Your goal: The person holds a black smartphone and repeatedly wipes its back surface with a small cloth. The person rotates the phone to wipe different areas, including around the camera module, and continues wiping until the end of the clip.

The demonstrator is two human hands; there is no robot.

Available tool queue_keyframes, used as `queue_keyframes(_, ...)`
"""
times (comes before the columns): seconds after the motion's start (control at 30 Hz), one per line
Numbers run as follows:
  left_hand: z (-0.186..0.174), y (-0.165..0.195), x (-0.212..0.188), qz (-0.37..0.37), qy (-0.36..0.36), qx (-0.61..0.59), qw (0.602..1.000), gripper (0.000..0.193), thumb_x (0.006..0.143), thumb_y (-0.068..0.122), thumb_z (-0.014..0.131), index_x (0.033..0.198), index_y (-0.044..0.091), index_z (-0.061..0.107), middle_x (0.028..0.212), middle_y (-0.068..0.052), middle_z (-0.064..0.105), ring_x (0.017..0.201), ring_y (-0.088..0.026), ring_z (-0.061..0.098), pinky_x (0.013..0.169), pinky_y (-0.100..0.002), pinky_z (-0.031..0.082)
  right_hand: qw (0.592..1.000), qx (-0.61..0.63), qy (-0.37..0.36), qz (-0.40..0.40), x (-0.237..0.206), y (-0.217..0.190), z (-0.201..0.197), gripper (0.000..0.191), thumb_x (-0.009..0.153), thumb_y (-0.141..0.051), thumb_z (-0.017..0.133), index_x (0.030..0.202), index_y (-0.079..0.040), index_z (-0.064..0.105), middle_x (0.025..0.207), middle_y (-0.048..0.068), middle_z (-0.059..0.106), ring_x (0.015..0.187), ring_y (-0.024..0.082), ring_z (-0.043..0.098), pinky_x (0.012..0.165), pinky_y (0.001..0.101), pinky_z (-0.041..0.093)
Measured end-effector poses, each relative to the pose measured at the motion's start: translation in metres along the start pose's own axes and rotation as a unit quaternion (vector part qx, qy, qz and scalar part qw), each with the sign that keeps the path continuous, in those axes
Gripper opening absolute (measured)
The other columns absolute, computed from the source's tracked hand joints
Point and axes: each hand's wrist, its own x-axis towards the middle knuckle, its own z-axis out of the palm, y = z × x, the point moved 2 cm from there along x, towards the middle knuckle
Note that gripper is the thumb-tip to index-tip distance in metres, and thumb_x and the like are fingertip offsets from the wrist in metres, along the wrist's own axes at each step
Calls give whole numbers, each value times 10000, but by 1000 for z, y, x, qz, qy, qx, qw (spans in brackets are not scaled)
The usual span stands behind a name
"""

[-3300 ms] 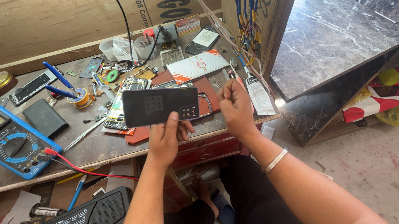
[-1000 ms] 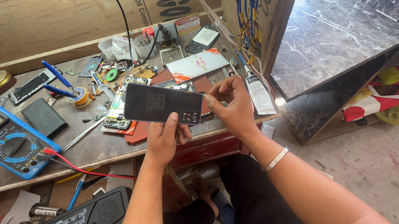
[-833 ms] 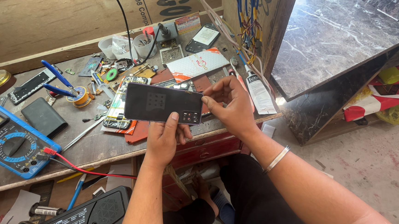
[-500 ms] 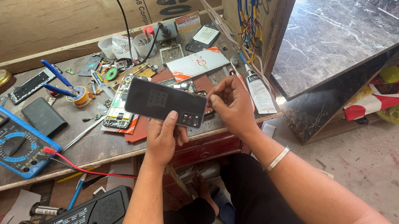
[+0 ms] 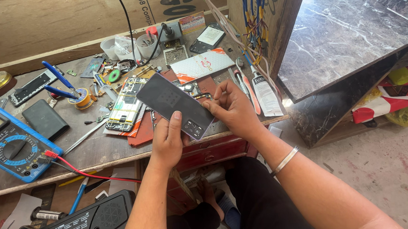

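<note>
A single view is given, taken from the wearer's head and tilted steeply down and forward. The cluttered wooden workbench (image 5: 97,149) is seen close from above, the wearer's forearms and lap fill the lower frame, and a marble slab (image 5: 345,30) lies at right.

left hand (image 5: 168,140) gripping, right hand (image 5: 234,109) pinching

Both forearms are bare, with no sleeves in view. A thin silver bangle (image 5: 285,160) circles the right wrist. Dark trousers (image 5: 266,205) cover the legs, and a blue sandal (image 5: 229,215) shows below.
</note>
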Motion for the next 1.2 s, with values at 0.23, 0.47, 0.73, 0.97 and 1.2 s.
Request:
queue_keyframes(0.23, -3, -3, 0, -9, 29, -40, 999, 373, 1090, 342, 443, 978, 31, 616, 732, -10, 612, 549, -72, 502, 483, -235, 400, 998, -14, -3, -57, -1, -2, 0, 278, 1015, -97, 695, 1186, -65, 477, 937, 55, 676, 858, 67, 633, 756, 220, 497)
queue_keyframes(0.47, -6, -7, 0, -2, 40, -33, 999, 384, 1094, 347, 442, 971, 30, 621, 737, -11, 624, 551, -67, 511, 484, -228, 412, 998, 12, -26, -60, -1, -3, -5, 334, 966, -29, 686, 1199, -75, 451, 1023, 66, 697, 949, 100, 672, 855, 244, 534)
queue_keyframes(0.73, -4, -7, -1, 5, 29, 25, 999, 416, 1093, 355, 426, 971, 30, 656, 726, -3, 629, 554, -64, 523, 485, -236, 425, 999, 1, -6, -35, -2, -1, -1, 299, 923, 36, 700, 1067, -80, 465, 946, 44, 678, 861, 81, 668, 791, 253, 564)
queue_keyframes(0.97, -1, -5, 0, 20, 15, 71, 997, 435, 1096, 350, 414, 984, 19, 673, 722, -6, 651, 571, -63, 562, 503, -246, 454, 994, -94, 27, -45, -5, -1, 5, 304, 920, 44, 708, 998, -67, 436, 887, 16, 651, 829, 57, 613, 736, 244, 519)
queue_keyframes(1.2, -1, -2, -1, 7, 22, 73, 997, 422, 1091, 342, 415, 1001, 22, 676, 714, -4, 644, 552, -63, 555, 492, -243, 453, 999, -5, 7, -36, -1, -5, 0, 273, 921, 24, 712, 1046, -70, 488, 957, 57, 714, 896, 87, 697, 816, 238, 561)
